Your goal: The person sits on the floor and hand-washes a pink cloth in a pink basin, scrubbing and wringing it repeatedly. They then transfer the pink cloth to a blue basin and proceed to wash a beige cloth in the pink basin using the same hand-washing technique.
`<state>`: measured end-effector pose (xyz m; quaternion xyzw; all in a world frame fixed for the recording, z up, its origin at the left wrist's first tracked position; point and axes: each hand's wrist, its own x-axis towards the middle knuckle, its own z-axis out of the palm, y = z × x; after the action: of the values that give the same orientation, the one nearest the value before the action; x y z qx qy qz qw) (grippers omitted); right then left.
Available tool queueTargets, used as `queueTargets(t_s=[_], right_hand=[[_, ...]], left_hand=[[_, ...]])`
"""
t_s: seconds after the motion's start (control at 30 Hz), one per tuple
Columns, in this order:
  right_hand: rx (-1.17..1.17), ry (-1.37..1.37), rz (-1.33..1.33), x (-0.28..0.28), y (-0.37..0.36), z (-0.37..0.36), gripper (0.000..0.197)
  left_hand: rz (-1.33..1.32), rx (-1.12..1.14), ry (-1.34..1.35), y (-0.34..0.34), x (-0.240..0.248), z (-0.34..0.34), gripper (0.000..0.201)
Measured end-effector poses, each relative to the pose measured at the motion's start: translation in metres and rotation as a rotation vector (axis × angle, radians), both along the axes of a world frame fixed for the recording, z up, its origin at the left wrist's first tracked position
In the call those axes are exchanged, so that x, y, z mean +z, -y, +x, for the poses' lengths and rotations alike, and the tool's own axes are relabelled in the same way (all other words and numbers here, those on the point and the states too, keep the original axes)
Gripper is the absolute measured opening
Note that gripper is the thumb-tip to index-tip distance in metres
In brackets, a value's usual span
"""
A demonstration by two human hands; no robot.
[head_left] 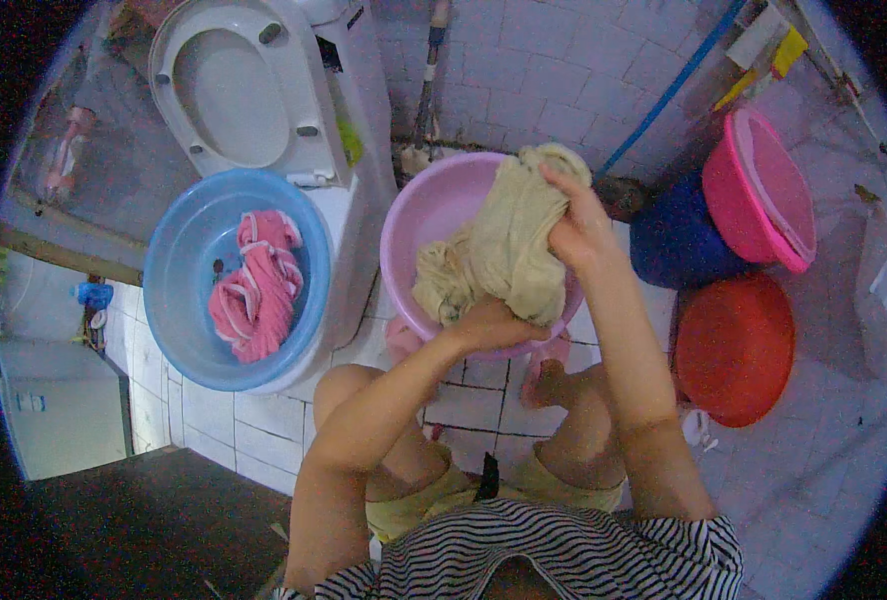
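Observation:
A wet-looking beige cloth (517, 225) is bunched up over a pink-purple basin (401, 230), part of it hanging down inside. I cannot tell whether it is a towel or a garment. My right hand (581, 228) grips its upper right side, thumb on top. At its lower edge, above the basin's near rim, my left hand (504, 327) is closed on the cloth, with fingertips partly hidden in the folds. To the left, a blue basin (172, 300) holds a pink cloth (261, 287) with pale edging.
The blue basin rests on a toilet (354, 240) with its seat (234, 95) raised. On the right stand a dark blue bucket (679, 235), a bright pink basin (764, 190) and a red basin (736, 350). A blue pole (674, 90) leans on the tiled wall. Lower left is a dark surface (154, 525).

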<state>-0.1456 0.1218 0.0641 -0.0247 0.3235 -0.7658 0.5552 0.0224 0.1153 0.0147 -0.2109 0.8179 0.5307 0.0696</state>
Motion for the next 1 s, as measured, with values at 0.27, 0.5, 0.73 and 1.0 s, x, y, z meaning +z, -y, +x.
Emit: queueTargets(t_s=[0.27,0.5,0.73,1.0], right_hand=[[0.138,-0.301,0.372,-0.041,-0.005,-0.003,0.025],[0.385,-0.716,0.192,-0.012,-0.031,0.012,0.058],[0.129,-1.509,0.138,-0.053,-0.023,0.056,0.115],[-0.068,-1.308,0.318,-0.105,0.008,0.081,0.091]], left_hand=[[1.042,0.365,-0.325,0.036,-0.009,0.000,0.039],[1.420,0.821,-0.755,0.062,0.036,0.002,0.035],[1.673,0.782,-0.984,0.083,0.045,0.003,0.044],[1.582,0.782,-1.022,0.079,0.032,0.004,0.049]])
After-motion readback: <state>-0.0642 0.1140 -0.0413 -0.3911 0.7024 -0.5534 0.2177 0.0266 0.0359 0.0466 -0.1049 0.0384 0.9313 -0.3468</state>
